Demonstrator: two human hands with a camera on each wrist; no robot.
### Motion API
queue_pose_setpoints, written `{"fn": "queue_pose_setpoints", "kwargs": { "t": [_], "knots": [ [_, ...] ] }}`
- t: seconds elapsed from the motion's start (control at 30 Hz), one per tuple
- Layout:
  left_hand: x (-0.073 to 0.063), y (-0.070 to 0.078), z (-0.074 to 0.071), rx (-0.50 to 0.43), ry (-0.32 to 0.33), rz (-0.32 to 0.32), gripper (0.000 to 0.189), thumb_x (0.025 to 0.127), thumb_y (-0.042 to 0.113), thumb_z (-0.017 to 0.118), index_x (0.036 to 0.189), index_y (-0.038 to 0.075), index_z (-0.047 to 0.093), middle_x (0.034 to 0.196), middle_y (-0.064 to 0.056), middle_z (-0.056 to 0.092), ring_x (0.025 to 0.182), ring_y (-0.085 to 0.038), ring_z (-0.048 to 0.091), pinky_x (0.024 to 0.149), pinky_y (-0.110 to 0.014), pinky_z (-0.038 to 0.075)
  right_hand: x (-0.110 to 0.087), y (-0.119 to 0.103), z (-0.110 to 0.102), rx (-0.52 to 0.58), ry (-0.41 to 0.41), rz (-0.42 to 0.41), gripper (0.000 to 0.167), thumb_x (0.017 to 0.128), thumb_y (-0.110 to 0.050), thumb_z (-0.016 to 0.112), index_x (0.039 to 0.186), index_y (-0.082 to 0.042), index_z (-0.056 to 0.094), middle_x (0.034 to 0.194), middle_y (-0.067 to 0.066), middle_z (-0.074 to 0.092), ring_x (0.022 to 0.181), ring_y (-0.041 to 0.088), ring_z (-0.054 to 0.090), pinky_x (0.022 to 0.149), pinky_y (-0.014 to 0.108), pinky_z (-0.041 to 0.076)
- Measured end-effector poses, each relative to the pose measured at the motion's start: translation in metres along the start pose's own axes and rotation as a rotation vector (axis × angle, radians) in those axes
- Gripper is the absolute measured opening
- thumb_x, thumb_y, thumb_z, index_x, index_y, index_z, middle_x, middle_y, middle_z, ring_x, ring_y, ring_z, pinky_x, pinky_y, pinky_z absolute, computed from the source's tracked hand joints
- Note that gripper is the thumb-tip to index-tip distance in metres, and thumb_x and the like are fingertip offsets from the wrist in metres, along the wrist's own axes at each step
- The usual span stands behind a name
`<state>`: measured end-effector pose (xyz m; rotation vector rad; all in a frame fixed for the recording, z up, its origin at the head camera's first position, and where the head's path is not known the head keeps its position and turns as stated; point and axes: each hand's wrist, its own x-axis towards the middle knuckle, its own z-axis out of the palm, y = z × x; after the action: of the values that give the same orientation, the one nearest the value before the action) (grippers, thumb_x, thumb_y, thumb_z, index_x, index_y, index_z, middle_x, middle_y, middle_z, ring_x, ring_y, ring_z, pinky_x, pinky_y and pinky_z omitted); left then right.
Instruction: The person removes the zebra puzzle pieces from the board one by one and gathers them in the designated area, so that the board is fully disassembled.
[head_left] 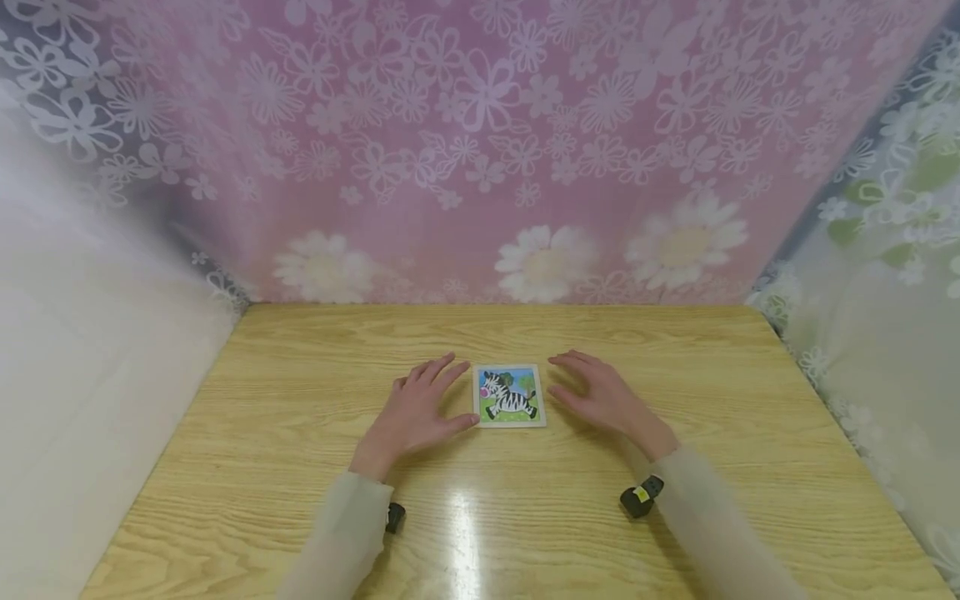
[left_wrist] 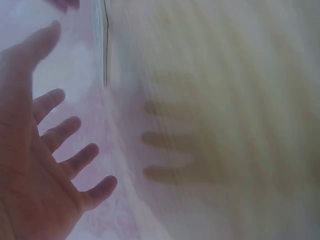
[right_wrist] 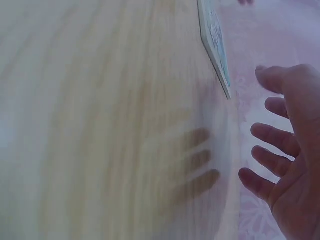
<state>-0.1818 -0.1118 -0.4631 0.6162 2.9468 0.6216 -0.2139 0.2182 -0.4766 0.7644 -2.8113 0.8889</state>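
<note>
A small square zebra picture puzzle (head_left: pixel 509 397) with a pale frame lies flat on the wooden table, its picture complete. My left hand (head_left: pixel 420 410) is just left of it, fingers spread and relaxed, the thumb tip by the frame's lower left corner; whether it touches I cannot tell. On the other side, my right hand (head_left: pixel 600 398) hovers apart from the puzzle with fingers loosely extended and nothing held. In the right wrist view the puzzle's edge (right_wrist: pixel 216 50) shows beyond the right thumb. The left wrist view catches the puzzle only as a thin edge beside the left hand (left_wrist: pixel 45 145).
The wood-grain table (head_left: pixel 300 358) meets a pink flowered curtain (head_left: pixel 450 150) at the back. Pale sheets stand at the left (head_left: pixel 97 317) and right (head_left: pixel 885 367) sides. Each wrist carries a small black camera, such as the right camera (head_left: pixel 639 497).
</note>
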Motion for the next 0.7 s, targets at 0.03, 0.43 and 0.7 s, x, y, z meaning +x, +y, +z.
{"fn": "queue_pose_setpoints", "kwargs": {
  "t": [0.03, 0.43, 0.7],
  "knots": [
    [0.004, 0.002, 0.002, 0.009, -0.013, 0.012, 0.082, 0.091, 0.064, 0.064, 0.16, 0.033, 0.034, 0.17, 0.0, 0.028, 0.152, -0.037, 0.032, 0.112, -0.069, 0.031, 0.004, -0.001, 0.002, 0.018, 0.004, -0.008, 0.045, 0.093, -0.022, 0.075, 0.133, -0.003, 0.065, 0.136, 0.019, 0.066, 0.136, 0.047, 0.052, 0.115, 0.061, 0.037],
    [0.042, 0.022, 0.012, -0.002, -0.164, 0.099, 0.07, 0.093, 0.056, 0.067, 0.155, 0.029, 0.047, 0.168, -0.004, 0.032, 0.154, -0.037, 0.029, 0.113, -0.066, 0.03, 0.031, 0.0, 0.023, 0.092, -0.065, 0.076, 0.038, 0.093, -0.023, 0.074, 0.128, -0.009, 0.069, 0.134, 0.014, 0.068, 0.135, 0.043, 0.054, 0.115, 0.063, 0.035],
    [0.048, 0.017, 0.015, 0.018, -0.198, 0.087, 0.07, 0.091, 0.056, 0.07, 0.153, 0.034, 0.047, 0.168, -0.001, 0.032, 0.153, -0.036, 0.029, 0.112, -0.065, 0.03, 0.033, -0.002, 0.032, 0.056, -0.049, 0.07, 0.023, 0.091, -0.023, 0.075, 0.112, -0.013, 0.075, 0.128, 0.013, 0.065, 0.124, 0.039, 0.058, 0.106, 0.063, 0.039]
  ]
}}
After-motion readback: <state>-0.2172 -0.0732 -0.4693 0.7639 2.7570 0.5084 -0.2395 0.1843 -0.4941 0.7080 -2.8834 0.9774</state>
